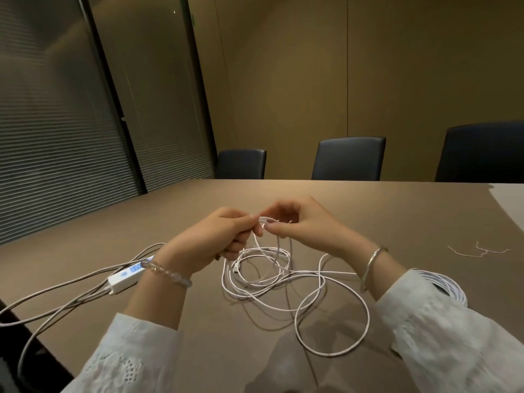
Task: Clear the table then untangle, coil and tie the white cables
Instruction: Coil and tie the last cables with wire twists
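Above the desk point(198, 321), the left hand point(218, 236) and right hand point(300, 225) pinch one strand of the white cable point(283, 276) between their fingers point(256, 222); its tangled loops lie directly below them.

My brown table point(368, 211) carries a loose white cable point(283, 282), a coiled cable point(450, 287), a power strip point(127, 275) and twist ties point(479, 252).

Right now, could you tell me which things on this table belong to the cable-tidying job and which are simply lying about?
Belonging to the job:
- tangled white cable, held by the left hand and right hand
- coiled white cable beside the right sleeve
- thin ties, far right

Lying about:
- power strip with grey leads
- paper at the table's right edge
- three chairs
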`<state>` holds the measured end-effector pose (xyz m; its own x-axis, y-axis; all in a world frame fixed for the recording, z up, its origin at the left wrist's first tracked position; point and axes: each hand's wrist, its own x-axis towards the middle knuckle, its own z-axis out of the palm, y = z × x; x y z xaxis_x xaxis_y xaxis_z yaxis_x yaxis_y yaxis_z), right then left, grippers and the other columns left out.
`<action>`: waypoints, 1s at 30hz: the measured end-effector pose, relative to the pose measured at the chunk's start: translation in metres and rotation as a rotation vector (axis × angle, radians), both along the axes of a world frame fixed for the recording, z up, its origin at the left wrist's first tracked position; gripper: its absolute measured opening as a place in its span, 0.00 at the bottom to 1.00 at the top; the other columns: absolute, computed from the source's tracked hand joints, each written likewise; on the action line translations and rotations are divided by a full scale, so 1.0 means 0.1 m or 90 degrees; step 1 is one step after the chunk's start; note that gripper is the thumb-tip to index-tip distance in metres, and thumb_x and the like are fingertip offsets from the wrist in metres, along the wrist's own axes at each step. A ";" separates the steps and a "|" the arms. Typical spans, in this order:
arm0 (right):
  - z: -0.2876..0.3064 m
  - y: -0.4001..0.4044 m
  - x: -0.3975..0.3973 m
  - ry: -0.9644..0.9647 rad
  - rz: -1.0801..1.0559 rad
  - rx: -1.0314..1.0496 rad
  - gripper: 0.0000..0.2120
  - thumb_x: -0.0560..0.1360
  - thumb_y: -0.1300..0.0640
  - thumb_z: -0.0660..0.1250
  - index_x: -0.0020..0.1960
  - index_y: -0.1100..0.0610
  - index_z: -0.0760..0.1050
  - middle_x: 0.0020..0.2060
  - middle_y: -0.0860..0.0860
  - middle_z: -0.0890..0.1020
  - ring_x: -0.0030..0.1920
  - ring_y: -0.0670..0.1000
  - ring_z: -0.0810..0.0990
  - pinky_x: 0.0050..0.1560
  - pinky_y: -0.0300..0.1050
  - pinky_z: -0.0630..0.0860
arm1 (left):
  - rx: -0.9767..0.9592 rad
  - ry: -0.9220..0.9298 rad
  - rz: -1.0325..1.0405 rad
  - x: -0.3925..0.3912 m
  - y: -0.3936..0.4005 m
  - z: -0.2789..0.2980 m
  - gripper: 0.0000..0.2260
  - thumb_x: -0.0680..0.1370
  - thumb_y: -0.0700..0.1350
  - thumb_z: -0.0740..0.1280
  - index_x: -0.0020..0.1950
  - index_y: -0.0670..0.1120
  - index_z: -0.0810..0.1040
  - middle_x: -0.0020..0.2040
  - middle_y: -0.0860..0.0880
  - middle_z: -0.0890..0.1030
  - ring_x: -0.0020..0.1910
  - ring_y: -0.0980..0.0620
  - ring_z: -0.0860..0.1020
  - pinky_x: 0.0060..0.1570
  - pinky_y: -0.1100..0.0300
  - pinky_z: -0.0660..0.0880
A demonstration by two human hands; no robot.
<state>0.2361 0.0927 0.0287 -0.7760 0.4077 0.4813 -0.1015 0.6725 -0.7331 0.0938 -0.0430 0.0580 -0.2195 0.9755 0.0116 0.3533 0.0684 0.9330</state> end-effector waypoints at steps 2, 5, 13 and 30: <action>-0.12 0.05 0.00 -0.062 0.040 -0.078 0.11 0.73 0.65 0.70 0.52 0.52 0.81 0.44 0.49 0.85 0.44 0.44 0.82 0.47 0.37 0.79 | 0.057 -0.043 0.008 -0.03 -0.04 0.05 0.14 0.84 0.45 0.57 0.43 0.41 0.74 0.27 0.53 0.60 0.23 0.58 0.57 0.20 0.67 0.56; -0.41 0.11 -0.08 -0.183 0.049 -0.082 0.10 0.74 0.70 0.68 0.52 0.59 0.81 0.45 0.52 0.84 0.40 0.36 0.81 0.44 0.30 0.75 | 0.153 -0.136 0.000 -0.11 -0.11 0.13 0.14 0.84 0.44 0.57 0.41 0.41 0.73 0.25 0.54 0.59 0.21 0.59 0.56 0.20 0.67 0.55; -0.92 0.34 -0.33 -0.252 -0.082 0.047 0.10 0.80 0.65 0.62 0.54 0.62 0.81 0.51 0.54 0.84 0.53 0.53 0.81 0.57 0.42 0.74 | 0.293 -0.302 -0.017 -0.38 -0.34 0.25 0.11 0.78 0.47 0.60 0.40 0.43 0.73 0.23 0.56 0.60 0.20 0.60 0.54 0.17 0.68 0.55; 0.03 0.01 -0.09 0.014 -0.133 0.220 0.03 0.71 0.58 0.75 0.44 0.54 0.84 0.36 0.43 0.82 0.38 0.40 0.78 0.41 0.30 0.73 | 0.148 -0.139 0.036 -0.17 -0.13 -0.10 0.13 0.80 0.48 0.62 0.40 0.43 0.77 0.39 0.44 0.78 0.41 0.50 0.77 0.46 0.53 0.78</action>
